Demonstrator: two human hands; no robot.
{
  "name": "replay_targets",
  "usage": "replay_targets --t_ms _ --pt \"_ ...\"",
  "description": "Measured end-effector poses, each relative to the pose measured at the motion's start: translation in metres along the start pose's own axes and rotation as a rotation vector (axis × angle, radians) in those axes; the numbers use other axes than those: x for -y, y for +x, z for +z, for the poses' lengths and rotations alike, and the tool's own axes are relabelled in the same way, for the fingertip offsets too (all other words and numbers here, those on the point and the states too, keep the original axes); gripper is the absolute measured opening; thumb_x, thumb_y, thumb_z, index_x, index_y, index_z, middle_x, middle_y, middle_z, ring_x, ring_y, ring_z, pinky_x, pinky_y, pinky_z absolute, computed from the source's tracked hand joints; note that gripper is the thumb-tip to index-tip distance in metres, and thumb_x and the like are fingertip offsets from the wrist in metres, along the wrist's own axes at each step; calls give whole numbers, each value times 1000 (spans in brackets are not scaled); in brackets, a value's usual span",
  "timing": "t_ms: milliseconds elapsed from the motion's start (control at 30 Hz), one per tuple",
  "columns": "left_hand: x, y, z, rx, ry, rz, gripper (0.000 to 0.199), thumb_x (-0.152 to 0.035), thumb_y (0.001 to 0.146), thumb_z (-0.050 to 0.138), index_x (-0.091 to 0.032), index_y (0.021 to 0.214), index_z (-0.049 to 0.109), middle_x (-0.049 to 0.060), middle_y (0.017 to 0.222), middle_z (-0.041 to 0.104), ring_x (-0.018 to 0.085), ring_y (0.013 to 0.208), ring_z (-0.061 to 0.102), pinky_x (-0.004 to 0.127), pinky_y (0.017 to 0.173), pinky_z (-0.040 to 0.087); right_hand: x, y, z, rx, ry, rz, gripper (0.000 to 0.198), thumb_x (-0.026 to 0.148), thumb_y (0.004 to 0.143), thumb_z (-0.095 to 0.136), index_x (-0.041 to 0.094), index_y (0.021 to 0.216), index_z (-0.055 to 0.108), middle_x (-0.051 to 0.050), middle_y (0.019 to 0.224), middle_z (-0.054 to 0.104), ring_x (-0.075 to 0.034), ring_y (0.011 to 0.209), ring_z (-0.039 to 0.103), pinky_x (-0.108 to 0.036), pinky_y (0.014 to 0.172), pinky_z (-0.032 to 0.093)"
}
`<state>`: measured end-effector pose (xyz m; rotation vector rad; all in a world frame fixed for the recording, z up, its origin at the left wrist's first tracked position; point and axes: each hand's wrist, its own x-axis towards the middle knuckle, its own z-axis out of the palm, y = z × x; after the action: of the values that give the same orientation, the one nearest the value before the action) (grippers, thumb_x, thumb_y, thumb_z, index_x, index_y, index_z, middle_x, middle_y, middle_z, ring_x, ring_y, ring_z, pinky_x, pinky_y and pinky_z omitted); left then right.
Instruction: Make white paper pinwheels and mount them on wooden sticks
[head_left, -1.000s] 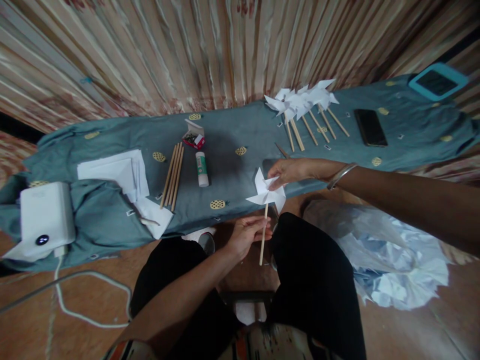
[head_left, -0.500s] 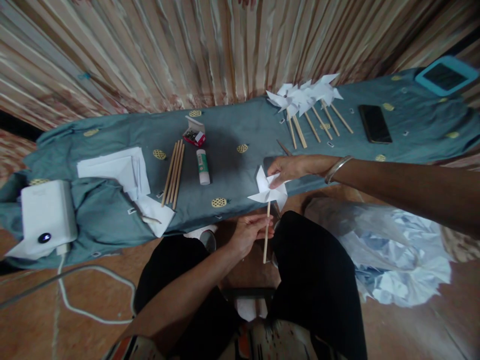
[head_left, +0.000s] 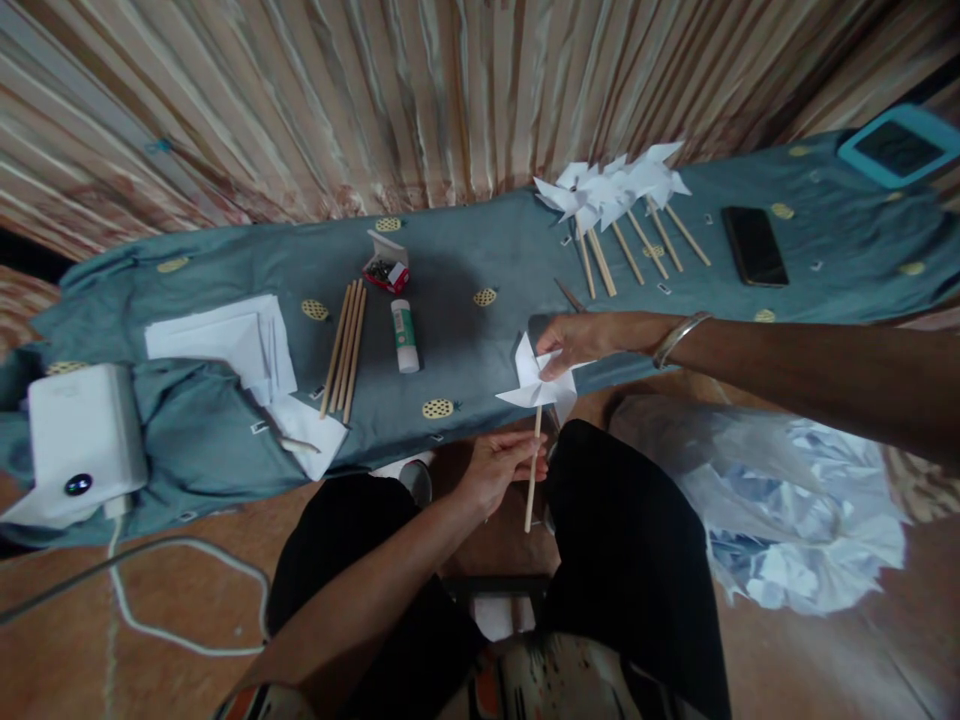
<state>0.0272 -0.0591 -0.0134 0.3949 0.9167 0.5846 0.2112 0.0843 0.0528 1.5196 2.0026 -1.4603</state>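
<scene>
A white paper pinwheel [head_left: 534, 388] on a thin wooden stick [head_left: 532, 497] is held between my two hands at the table's front edge. My left hand [head_left: 501, 466] is closed round the stick below the paper blades. On the blades themselves, the thumb and fingers of my right hand [head_left: 571, 345] pinch near the centre, and a silver bangle circles that wrist. Scissors [head_left: 568, 295], partly hidden, lie just behind my right hand.
Several pinwheels [head_left: 611, 190] lie at the back right, beside a black phone [head_left: 754, 246]. Leftward are a glue stick [head_left: 405, 335], an opened small red box [head_left: 387, 272], several loose sticks [head_left: 344, 350], paper sheets [head_left: 210, 345] and a white power bank [head_left: 86, 430]. A plastic bag [head_left: 810, 520] sits on the floor.
The pinwheel turns slightly under my right hand, one blade now pointing out to the right. My left hand stays on the stick. The view shifts a little.
</scene>
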Motion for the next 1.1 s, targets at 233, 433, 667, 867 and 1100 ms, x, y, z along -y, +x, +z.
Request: replay_targets --t_ms 233,433,667,867,1100 --pt "-4 -4 3 -31 8 4 26 -28 65 82 -9 82 74 5 72 67 11 56 61 26 59 52 0 -2 0 -18 71 -6 13 26 58 79 16 59 70 7 46 53 -7 46 38 -24 49 26" --pt "-17 -13 5 -6 -2 45 27 -28 67 81 -10 86 74 5 73 67 9 56 61 25 61 51 -4 -22 -8 -84 355 -49 34 48 52 83 18 59 69 6 51 56 -7 49 44 -21 49 31" --pt "-42 -10 20 58 12 109 31 -29 61 84 -9 83 74 3 68 66 10 55 60 24 58 50 -30 -41 20 -654 1012 -243 38 56 70 73 20 82 72 -5 88 73 -15 76 64 -27 67 51" --pt "-62 1 31 61 -13 217 32 -29 60 85 -9 84 74 3 68 67 9 54 60 23 57 50 -39 -28 51 -930 1327 -371 38 59 69 72 27 90 70 -4 99 74 -18 93 68 -30 82 53" --pt "-73 12 39 87 -50 233 19 -21 69 78 -9 83 74 3 68 67 7 53 59 19 56 50 -18 -18 49 -769 1313 -510 31 49 66 76 27 85 66 -2 99 75 -22 102 66 -35 86 51"
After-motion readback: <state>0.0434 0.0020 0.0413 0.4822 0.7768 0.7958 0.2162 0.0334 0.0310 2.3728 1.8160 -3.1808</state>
